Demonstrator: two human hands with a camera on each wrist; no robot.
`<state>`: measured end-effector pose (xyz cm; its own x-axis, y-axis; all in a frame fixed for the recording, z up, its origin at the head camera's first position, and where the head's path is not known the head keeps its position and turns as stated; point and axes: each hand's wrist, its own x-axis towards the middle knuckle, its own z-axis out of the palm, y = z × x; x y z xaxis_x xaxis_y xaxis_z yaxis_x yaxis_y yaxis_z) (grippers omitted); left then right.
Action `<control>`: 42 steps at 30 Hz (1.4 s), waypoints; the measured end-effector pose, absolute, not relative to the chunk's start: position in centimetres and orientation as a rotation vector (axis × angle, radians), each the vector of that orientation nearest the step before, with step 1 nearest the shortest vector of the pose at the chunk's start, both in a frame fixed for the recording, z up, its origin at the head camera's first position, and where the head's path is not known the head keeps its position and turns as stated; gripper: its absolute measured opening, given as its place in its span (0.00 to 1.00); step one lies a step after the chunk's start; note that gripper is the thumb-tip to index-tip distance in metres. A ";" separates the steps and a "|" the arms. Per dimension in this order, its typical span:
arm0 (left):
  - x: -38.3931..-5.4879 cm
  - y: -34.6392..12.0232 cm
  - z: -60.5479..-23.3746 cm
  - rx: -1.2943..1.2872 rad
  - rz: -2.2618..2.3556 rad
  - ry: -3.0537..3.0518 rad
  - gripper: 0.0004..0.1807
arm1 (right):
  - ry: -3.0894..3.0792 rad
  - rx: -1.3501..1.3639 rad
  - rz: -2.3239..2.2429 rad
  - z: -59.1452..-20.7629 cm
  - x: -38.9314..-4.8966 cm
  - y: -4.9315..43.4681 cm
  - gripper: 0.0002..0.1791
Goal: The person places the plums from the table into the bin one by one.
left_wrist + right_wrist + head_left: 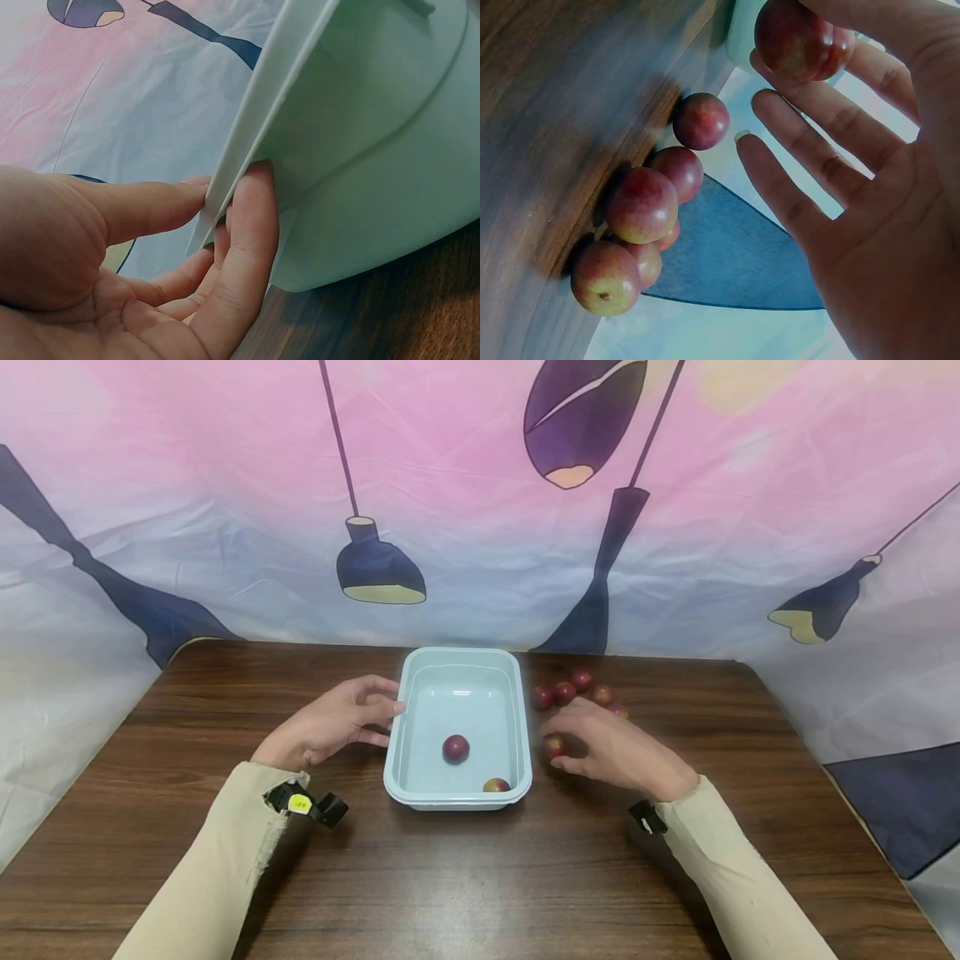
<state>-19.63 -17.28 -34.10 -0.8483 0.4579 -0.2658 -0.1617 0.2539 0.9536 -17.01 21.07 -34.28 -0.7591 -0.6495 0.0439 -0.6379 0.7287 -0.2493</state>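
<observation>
A pale blue plastic tub (517,727) stands mid-table with two small red fruits inside, one near the middle (455,748) and one in the near right corner (496,786). My left hand (388,710) pinches the tub's left rim (247,127), thumb (150,206) on top and fingers beneath. Just right of the tub, my right hand (572,748) pinches one red fruit (555,745) (799,37) between thumb and fingertip, its other fingers straight. Behind that hand, several more red fruits (564,692) (641,204) lie clustered on the table.
The dark wooden table (465,877) is backed and flanked by a pink and blue printed cloth (465,485). Cream sleeves and wrist-mounted cameras (307,806) reach in from the near edge. A sliver of the tub's corner (742,30) shows beside the held fruit.
</observation>
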 end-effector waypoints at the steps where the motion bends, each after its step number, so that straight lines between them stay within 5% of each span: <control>1: -19.6 -17.3 -34.1 0.267 1.635 2.031 0.31 | 2.878 -1.073 -0.391 -34.2 -17.0 21.1 0.16; 42: -19.6 -17.3 -34.1 0.257 1.647 2.024 0.31 | 2.953 -1.177 -0.472 -32.4 -16.1 20.9 0.21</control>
